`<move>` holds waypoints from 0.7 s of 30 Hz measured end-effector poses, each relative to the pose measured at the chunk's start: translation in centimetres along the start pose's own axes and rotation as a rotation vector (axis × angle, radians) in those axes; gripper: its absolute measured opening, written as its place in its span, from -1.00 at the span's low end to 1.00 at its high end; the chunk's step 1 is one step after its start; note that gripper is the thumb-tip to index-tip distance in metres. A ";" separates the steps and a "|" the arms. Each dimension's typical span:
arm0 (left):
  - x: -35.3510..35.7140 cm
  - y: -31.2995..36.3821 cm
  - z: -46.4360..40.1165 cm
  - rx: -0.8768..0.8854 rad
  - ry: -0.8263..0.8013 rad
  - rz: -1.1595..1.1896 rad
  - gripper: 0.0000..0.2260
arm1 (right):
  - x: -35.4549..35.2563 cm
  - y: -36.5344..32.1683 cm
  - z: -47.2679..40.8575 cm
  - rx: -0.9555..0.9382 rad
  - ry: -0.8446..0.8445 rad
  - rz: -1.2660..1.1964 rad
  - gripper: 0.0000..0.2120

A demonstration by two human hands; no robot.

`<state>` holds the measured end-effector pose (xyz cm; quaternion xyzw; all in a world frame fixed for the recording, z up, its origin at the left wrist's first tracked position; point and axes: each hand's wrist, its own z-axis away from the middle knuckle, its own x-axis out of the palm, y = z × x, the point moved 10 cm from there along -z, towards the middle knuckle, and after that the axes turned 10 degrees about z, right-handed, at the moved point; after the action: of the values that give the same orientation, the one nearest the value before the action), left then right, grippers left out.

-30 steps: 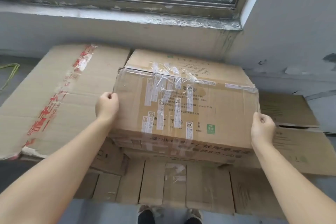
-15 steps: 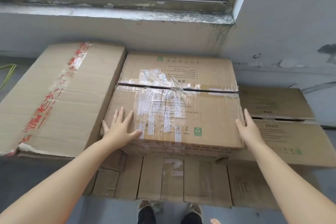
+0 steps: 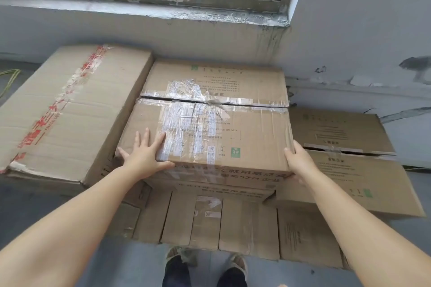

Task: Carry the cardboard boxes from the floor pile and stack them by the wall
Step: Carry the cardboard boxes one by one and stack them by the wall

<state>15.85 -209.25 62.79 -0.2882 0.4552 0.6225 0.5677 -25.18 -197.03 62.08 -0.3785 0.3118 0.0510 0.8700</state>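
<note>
Taped box (image 3: 217, 123) sits atop the stack under the window. Left hand (image 3: 144, 156) presses flat, fingers spread; right hand (image 3: 299, 161) cups the right edge. Uneven pushing could skew it off the lower boxes (image 3: 210, 216).

Grey concrete floor (image 3: 35, 205) under a barred window: flattened cardboard sheets (image 3: 210, 219) lie at six o'clock, stacked cardboard boxes (image 3: 245, 123) at centre, a long red-taped box (image 3: 70, 112) at nine o'clock.

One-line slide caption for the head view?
Both hands, left hand flat, right hand at the edge, steady the taped box below the window.
</note>
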 end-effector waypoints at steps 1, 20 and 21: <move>0.0 0.0 0.1 -0.002 -0.002 -0.004 -0.10 | 0.0 0.2 0.1 -0.007 -0.008 0.005 -0.51; -6.7 4.0 13.2 0.686 -0.037 0.802 -0.56 | 4.3 -0.5 23.2 -0.382 0.227 -0.134 -0.52; -6.7 3.4 14.1 0.701 -0.050 0.834 -0.58 | 4.7 0.5 25.2 -0.361 0.266 -0.204 -0.53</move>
<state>16.08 -199.43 75.36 0.1381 0.6976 0.6124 0.3453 -8.86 -179.96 72.12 -0.5608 0.3694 -0.0325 0.7403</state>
